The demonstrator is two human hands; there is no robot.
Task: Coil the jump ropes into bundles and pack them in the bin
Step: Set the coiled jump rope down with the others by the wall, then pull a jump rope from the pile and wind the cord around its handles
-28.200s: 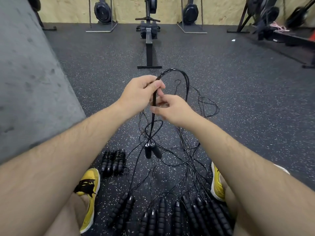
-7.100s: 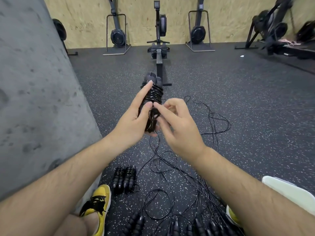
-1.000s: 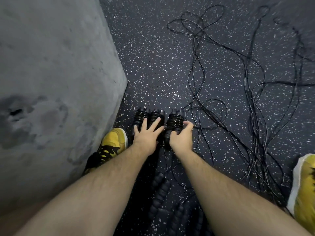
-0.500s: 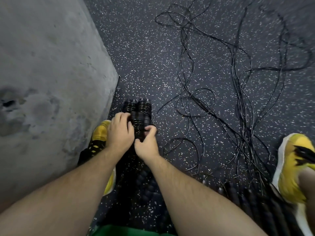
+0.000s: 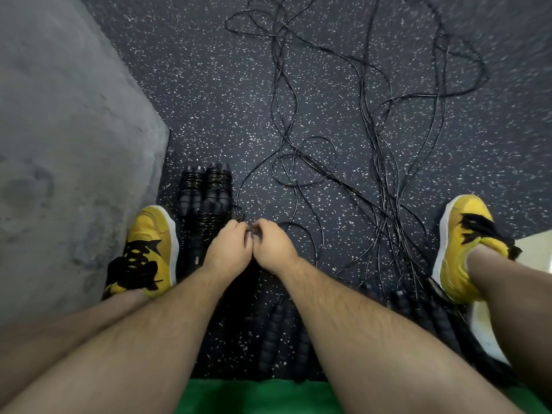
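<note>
The third bundle (image 5: pixel 208 225) now lies released against the other two bundles (image 5: pixel 206 183) on the floor (image 5: pixel 209 85); left hand (image 5: pixel 228 252) and right hand (image 5: pixel 274 249) have drawn together just beside it, fingers curled, gripping a cord or nothing I cannot tell; loose jump ropes (image 5: pixel 328 138) await coiling.

The head camera looks steeply down, close over the speckled floor (image 5: pixel 209 85) between the feet.

I'm seeing glossy black cords (image 5: pixel 391 231), ribbed matt handles (image 5: pixel 270 339), matt speckled rubber floor (image 5: pixel 209 85), rough grey concrete wall (image 5: pixel 59 130), my suede-like shoes (image 5: pixel 143 231).
</note>
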